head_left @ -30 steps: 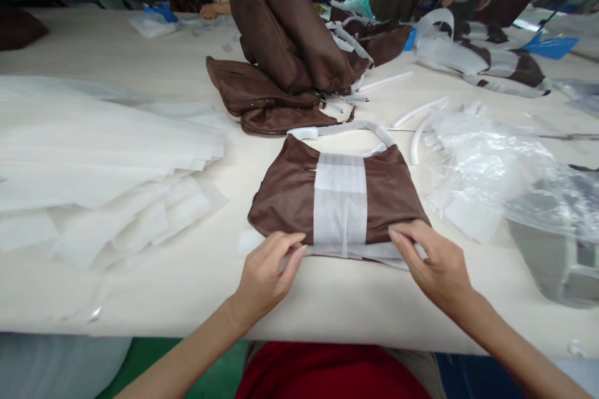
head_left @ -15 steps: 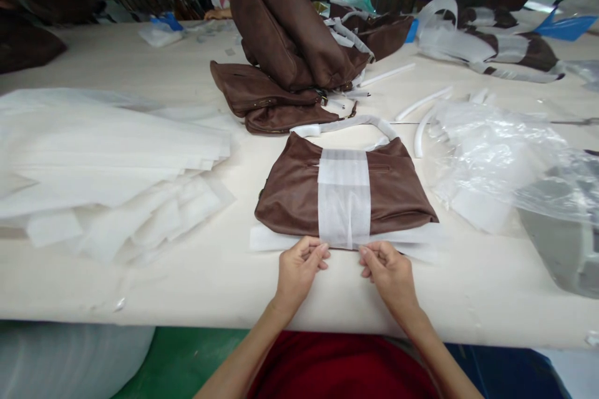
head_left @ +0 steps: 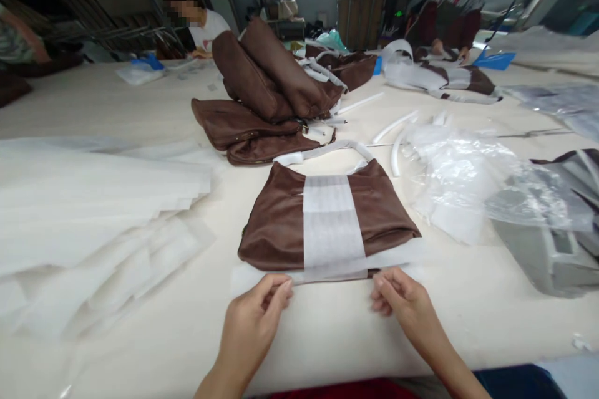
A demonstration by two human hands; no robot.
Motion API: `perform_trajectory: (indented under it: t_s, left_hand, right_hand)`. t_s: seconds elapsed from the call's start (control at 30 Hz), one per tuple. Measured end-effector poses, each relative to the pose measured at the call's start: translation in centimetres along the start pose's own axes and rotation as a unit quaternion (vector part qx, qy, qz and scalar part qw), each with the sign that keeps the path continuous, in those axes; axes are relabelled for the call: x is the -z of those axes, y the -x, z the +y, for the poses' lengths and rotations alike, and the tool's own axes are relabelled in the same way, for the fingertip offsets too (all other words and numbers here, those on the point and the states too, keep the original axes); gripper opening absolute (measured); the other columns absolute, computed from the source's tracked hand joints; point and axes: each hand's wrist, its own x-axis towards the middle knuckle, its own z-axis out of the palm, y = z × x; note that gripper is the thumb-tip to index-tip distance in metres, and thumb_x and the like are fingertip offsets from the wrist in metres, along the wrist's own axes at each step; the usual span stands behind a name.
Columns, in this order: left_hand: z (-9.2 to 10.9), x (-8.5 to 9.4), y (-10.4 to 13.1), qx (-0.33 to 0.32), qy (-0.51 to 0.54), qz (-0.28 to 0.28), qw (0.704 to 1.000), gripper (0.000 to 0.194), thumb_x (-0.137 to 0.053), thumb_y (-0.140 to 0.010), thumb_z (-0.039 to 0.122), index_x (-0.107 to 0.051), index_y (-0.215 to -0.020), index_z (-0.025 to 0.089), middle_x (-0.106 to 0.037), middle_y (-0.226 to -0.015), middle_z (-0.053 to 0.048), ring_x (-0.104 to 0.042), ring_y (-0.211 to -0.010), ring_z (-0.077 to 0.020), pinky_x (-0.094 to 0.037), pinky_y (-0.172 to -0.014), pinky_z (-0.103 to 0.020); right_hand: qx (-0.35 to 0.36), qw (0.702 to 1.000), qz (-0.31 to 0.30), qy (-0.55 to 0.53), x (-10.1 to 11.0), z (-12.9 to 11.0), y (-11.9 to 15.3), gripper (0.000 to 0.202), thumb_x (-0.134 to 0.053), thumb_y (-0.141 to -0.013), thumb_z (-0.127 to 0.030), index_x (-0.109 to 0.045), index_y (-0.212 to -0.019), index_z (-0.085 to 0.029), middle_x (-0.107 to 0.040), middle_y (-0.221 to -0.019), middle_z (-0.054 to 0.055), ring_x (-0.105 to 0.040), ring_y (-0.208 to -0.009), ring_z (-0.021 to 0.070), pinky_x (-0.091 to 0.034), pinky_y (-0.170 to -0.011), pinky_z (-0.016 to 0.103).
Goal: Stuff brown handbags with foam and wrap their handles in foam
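Observation:
A brown handbag [head_left: 276,224] lies flat on the table, with a white wrap band [head_left: 330,221] round its middle and its handle [head_left: 327,148] covered in white foam. White sheet material [head_left: 397,254] shows under the bag's near edge. My left hand [head_left: 255,318] pinches the near edge left of the band, thumb against fingers. At the right of the band, my right hand [head_left: 405,299] is closed in a pinch by a dark strip at the same edge. What lies between its fingertips is too small to make out.
White sheets [head_left: 93,199] are stacked at the left, and brown bags [head_left: 276,81] are piled behind the handbag. Clear plastic bags [head_left: 468,168] and a grey item in plastic [head_left: 538,255] lie at the right. Other people stand across the table [head_left: 327,336].
The view has tilted up. My left hand has slid left along the bag's near edge, away from the band, so my hands are farther apart.

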Motion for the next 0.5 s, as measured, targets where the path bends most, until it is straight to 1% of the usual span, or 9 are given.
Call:
perform_trajectory:
  t_s: [0.07,0.13,0.17,0.23,0.3,0.33,0.4,0.47,0.5]
  left_hand:
    - [0.7,1.2,-0.8,-0.089,-0.073,0.102,0.988,0.02,-0.057,-0.093,0.038,-0.068,-0.105,0.026,-0.075,-0.096,0.0,-0.072,-0.086,-0.0174,-0.056,-0.081,-0.025]
    - [0.9,1.1,-2.5,-0.18,-0.146,0.152,0.961,0.034,-0.052,-0.095,0.036,-0.06,-0.127,0.026,-0.067,-0.128,-0.006,-0.063,-0.117,-0.0243,-0.047,-0.104,-0.038]
    - [0.8,0.7,-3.5,-0.218,-0.186,0.142,0.947,0.041,-0.049,-0.096,0.037,-0.055,-0.135,0.025,-0.06,-0.139,-0.009,-0.056,-0.128,-0.0282,-0.041,-0.11,-0.046]
    - [0.3,-0.1,-5.9,-0.261,-0.261,0.064,0.927,0.048,-0.044,-0.097,0.044,-0.052,-0.14,0.025,-0.051,-0.148,-0.011,-0.047,-0.136,-0.0332,-0.035,-0.113,-0.057]
    - [-0.3,0.1,-8.5,-0.247,-0.279,-0.023,0.928,0.05,-0.04,-0.097,0.051,-0.055,-0.138,0.027,-0.054,-0.145,-0.009,-0.05,-0.134,-0.0309,-0.039,-0.111,-0.053]
    - [-0.7,0.7,-10.0,-0.225,-0.263,-0.038,0.938,0.05,-0.037,-0.097,0.052,-0.056,-0.137,0.027,-0.057,-0.142,-0.007,-0.053,-0.132,-0.0281,-0.042,-0.11,-0.049]
    - [-1.4,2.6,-13.5,-0.153,-0.22,0.01,0.963,0.055,-0.034,-0.096,0.054,-0.055,-0.136,0.024,-0.061,-0.137,-0.008,-0.057,-0.126,-0.0269,-0.044,-0.109,-0.044]
    - [-2.4,4.4,-17.3,-0.076,-0.229,0.073,0.968,0.069,-0.04,-0.089,0.061,-0.056,-0.134,0.011,-0.064,-0.13,-0.018,-0.059,-0.122,-0.0349,-0.044,-0.106,-0.051]
    - [-2.9,5.0,-19.1,-0.026,-0.225,0.087,0.97,0.073,-0.046,-0.085,0.063,-0.059,-0.127,0.004,-0.069,-0.118,-0.021,-0.064,-0.113,-0.0375,-0.05,-0.098,-0.052]
  right_hand:
    - [-0.085,0.99,-0.037,-0.111,-0.4,0.0,1.0,0.054,-0.068,-0.074,-0.069,-0.061,-0.08,-0.017,-0.072,-0.076,0.008,-0.069,-0.065,0.0208,-0.051,-0.059,0.03]
    - [-0.147,0.966,-0.048,-0.209,-1.5,0.4,1.8,0.06,-0.077,-0.067,-0.066,-0.064,-0.095,-0.015,-0.074,-0.089,0.012,-0.073,-0.078,0.0246,-0.055,-0.069,0.033]
    - [-0.166,0.953,-0.04,-0.251,-2.2,0.5,2.0,0.066,-0.082,-0.062,-0.063,-0.063,-0.103,-0.014,-0.074,-0.097,0.014,-0.073,-0.085,0.0265,-0.055,-0.075,0.035]
    - [-0.175,0.93,-0.014,-0.323,-3.7,0.7,2.1,0.075,-0.089,-0.055,-0.057,-0.06,-0.111,-0.016,-0.071,-0.11,0.015,-0.071,-0.099,0.0294,-0.053,-0.088,0.039]
    - [-0.159,0.911,0.008,-0.38,-4.9,0.6,1.8,0.07,-0.092,-0.051,-0.051,-0.06,-0.104,-0.017,-0.069,-0.115,0.013,-0.067,-0.109,0.0301,-0.05,-0.096,0.041]
    - [-0.147,0.904,0.016,-0.402,-5.4,0.4,1.6,0.065,-0.092,-0.051,-0.05,-0.06,-0.098,-0.018,-0.069,-0.114,0.011,-0.065,-0.112,0.0294,-0.048,-0.098,0.041]
    - [-0.117,0.89,0.03,-0.439,-6.0,-0.1,1.2,0.056,-0.092,-0.053,-0.047,-0.056,-0.085,-0.019,-0.069,-0.106,0.007,-0.063,-0.114,0.0263,-0.046,-0.101,0.04]
    - [-0.094,0.874,0.04,-0.475,-6.5,-0.8,0.9,0.054,-0.091,-0.057,-0.045,-0.048,-0.078,-0.02,-0.068,-0.097,0.003,-0.063,-0.109,0.0222,-0.046,-0.101,0.039]
    - [-0.084,0.863,0.044,-0.495,-6.7,-1.1,0.7,0.054,-0.091,-0.059,-0.044,-0.045,-0.077,-0.021,-0.068,-0.096,0.002,-0.064,-0.106,0.0207,-0.046,-0.101,0.038]
